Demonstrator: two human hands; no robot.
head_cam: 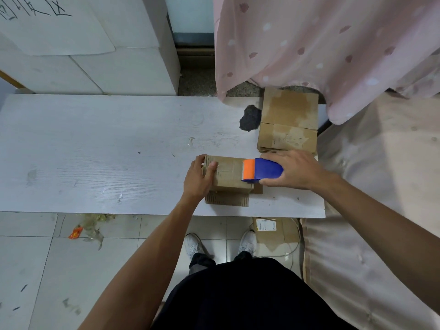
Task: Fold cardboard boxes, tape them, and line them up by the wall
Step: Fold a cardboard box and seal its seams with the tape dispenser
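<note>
My right hand (295, 171) wraps over the back of the blue tape dispenser (264, 171), hiding that end, and my left hand (198, 178) covers the left end of the cardboard box (229, 173). The box's print is too small to read, and the table (95, 151) hides part of the carton (273, 236) on the floor.

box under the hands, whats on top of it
A blue tape dispenser rests on the right of the box, gripped by the right hand; the left hand holds the left end. What lies beneath them is covered.
</note>
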